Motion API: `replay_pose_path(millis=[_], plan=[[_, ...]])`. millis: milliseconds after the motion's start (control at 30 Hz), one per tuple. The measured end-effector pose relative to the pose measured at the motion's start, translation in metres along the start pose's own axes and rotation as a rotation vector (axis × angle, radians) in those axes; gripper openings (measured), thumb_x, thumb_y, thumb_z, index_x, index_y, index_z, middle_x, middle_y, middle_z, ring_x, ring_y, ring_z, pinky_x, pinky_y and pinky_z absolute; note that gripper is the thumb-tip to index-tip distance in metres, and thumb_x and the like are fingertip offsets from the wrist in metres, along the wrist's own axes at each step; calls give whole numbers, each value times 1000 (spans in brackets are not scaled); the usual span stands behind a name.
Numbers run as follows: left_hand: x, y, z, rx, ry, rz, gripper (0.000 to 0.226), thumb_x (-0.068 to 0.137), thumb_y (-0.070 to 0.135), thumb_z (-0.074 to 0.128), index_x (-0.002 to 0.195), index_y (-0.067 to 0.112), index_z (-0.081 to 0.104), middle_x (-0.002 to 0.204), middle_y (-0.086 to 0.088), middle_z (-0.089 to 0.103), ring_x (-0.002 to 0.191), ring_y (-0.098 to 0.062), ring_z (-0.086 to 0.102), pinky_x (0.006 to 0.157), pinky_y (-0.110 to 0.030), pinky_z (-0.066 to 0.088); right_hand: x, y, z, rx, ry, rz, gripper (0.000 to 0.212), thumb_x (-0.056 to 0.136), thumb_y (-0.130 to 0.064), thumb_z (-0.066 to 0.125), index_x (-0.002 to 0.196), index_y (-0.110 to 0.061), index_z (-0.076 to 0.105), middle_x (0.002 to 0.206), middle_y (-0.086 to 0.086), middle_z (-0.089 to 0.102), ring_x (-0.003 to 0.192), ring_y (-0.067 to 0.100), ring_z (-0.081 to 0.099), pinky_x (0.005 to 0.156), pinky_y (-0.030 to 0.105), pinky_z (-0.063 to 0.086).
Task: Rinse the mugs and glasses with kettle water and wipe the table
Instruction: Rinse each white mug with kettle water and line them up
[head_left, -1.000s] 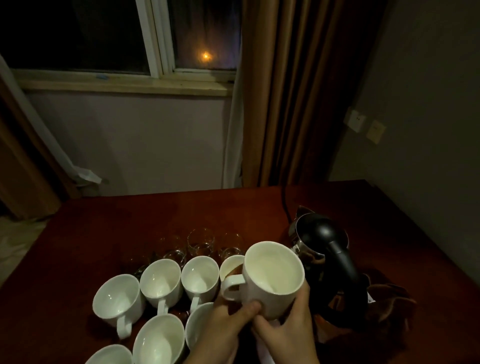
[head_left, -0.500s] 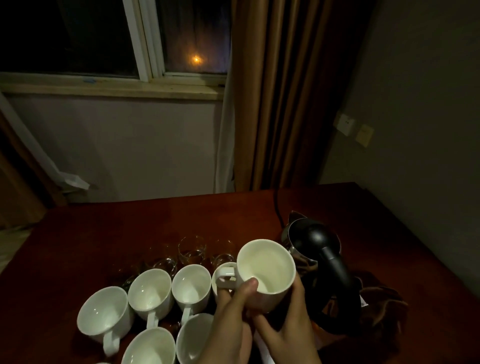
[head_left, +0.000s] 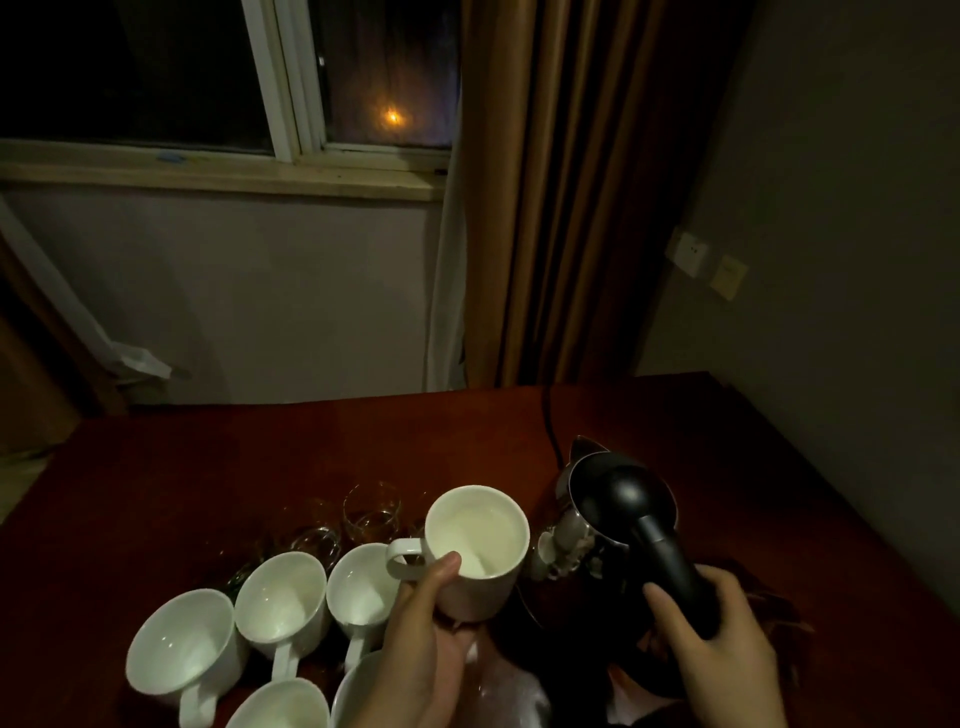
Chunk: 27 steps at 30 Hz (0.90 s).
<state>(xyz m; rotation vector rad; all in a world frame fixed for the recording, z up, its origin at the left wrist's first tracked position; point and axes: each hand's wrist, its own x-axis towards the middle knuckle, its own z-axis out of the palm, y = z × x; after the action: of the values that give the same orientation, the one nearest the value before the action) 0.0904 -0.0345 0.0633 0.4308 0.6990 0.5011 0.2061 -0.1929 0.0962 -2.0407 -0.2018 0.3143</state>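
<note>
We see a white mug (head_left: 475, 551) lifted upright at lower centre, more white mugs (head_left: 280, 597) clustered lower left, clear glasses (head_left: 371, 512) behind them, a black kettle (head_left: 618, 514) at right.

Dark window (head_left: 156, 73), brown curtain (head_left: 545, 208)

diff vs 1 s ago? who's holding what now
The right hand let go of the raised mug and moved right to grip the kettle by its handle. The left hand now holds the mug alone, thumb on its rim. The kettle, the other mugs and the glasses stayed on the table.
</note>
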Motion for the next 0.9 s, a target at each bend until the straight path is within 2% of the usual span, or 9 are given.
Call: replay_pose_path(millis=[100,200,333,467,567,633,700,767,900], plan=[[7,2,-3,22,28,41,78,61,22,62,136,12,41,127,-20,53,111,-34,54,82,-43,49,1,-3,5,157,75,-12,29,79,-12,68,101,-21,51,83,-13,53,68,3,50,58,19,35],[11,4,-6,21,34,67,78,62,23,61,136,13,40,128,-18,52,109,-32,55,70,-37,48,2,-2,14,215,177,-46,31,78,-7,69,101,-21,54,83,-16,52,76,11,52,73,26,39],[19,9,-10,53,37,98,82,58,25,65,135,14,42,131,-17,51,117,-32,51,78,-39,48,14,-2,12,227,228,-23,32,74,-6,73,100,-16,58,80,-13,56,72,9,51,81,33,40],[28,13,-8,98,64,131,78,59,23,64,134,15,42,131,-14,50,118,-31,49,92,-42,44,33,-19,-2,245,85,-6,35,76,-9,71,101,-25,53,84,-2,59,76,22,59,75,42,49],[35,15,-8,116,52,142,77,60,24,64,133,15,42,129,-14,51,116,-30,50,84,-39,47,50,-30,-9,78,-102,-51,42,77,-12,71,106,-33,49,93,-3,56,80,21,60,61,30,46],[40,16,-7,119,51,137,78,60,25,64,133,15,41,129,-14,50,117,-30,50,86,-40,45,57,-35,-11,-57,-189,-94,46,78,-11,70,108,-35,47,97,-3,58,79,18,62,60,27,46],[45,16,-6,120,42,130,78,60,27,65,133,13,42,129,-14,50,117,-30,50,86,-40,46,61,-39,-11,-81,-210,-128,46,78,-8,68,106,-38,48,96,-4,59,76,16,63,58,25,47],[49,17,-5,125,28,132,79,60,28,65,134,14,42,130,-14,50,117,-30,50,79,-38,47,61,-42,-10,-37,-181,-172,48,77,-7,70,98,-45,50,96,-7,59,80,15,63,61,25,49],[53,17,-5,126,24,144,82,59,30,65,136,17,40,132,-13,50,119,-29,49,78,-37,48,59,-44,-14,1,-151,-239,53,72,-4,74,94,-49,57,100,-13,58,93,12,60,83,37,53]])
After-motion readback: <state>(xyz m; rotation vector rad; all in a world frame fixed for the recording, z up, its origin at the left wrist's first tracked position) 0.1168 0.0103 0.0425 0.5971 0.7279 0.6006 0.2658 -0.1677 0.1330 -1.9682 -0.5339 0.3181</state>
